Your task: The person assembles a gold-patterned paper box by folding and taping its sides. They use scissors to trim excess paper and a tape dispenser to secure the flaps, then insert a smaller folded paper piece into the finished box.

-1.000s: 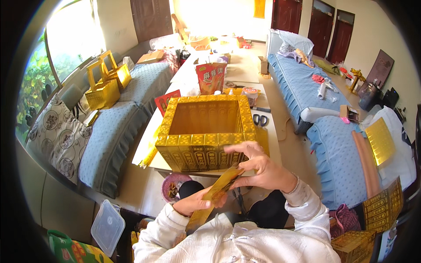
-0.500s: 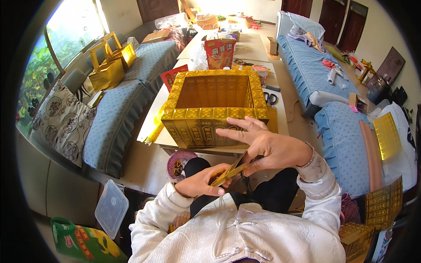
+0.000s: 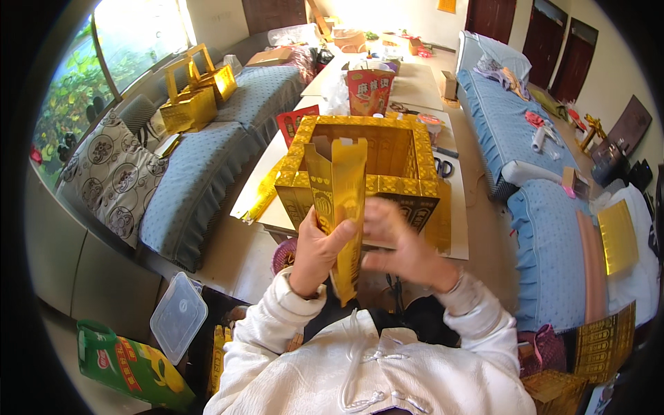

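My left hand (image 3: 315, 254) is closed round a long piece of folded gold card (image 3: 351, 183), held upright in front of me. Its flaps stand partly open at the top. Just right of the card, my right hand (image 3: 408, 249) is smeared by motion, and I cannot make out whether its fingers touch it. Behind both hands a large open-topped gold box (image 3: 422, 155) with patterned walls stands on the table (image 3: 453, 221). The raised card hides part of the box's near wall.
Scissors (image 3: 443, 167) and a red food packet (image 3: 370, 91) lie or stand beyond the box. Gold strips (image 3: 259, 197) rest at its left. Blue-covered sofas (image 3: 183, 200) flank the table; gold baskets (image 3: 187, 111) sit on the left one. Gold sheets (image 3: 605, 342) are at my right.
The gold card has gone from lying low and slanted between both hands to upright in my left hand. My right hand has come off the box's front and down beside the card.
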